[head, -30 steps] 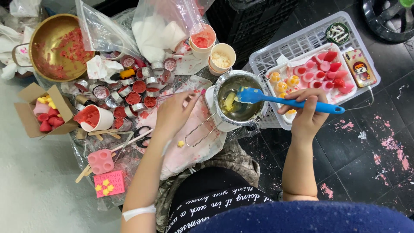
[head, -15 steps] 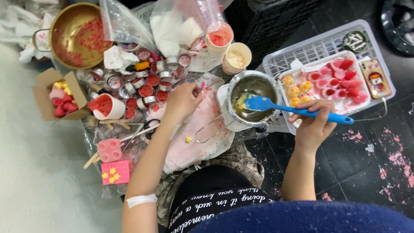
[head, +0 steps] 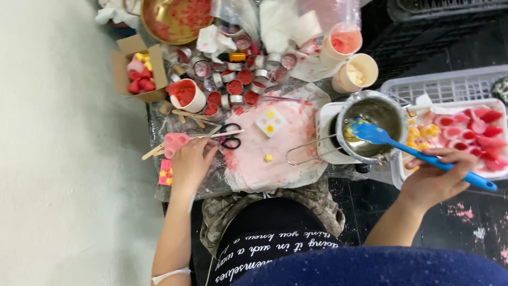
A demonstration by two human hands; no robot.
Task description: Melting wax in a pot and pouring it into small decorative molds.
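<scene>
Right hand [head: 431, 182] gripped the blue silicone spatula [head: 418, 153] in the small steel melting pot [head: 370, 126] while the left hand [head: 190, 164] closed on the pink silicone mould [head: 174, 142], so divided attention risked tipping hot wax.

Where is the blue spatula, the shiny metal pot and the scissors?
blue spatula [head: 377, 134], head view, on its blue blade inside the pot.
shiny metal pot [head: 392, 108], head view, on its right rim.
scissors [head: 230, 142], head view, on a black handle loop.

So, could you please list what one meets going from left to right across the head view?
Cardboard box → left hand on the pink mould → scissors → metal pot → blue spatula in the right hand → tray of red shapes.
</scene>
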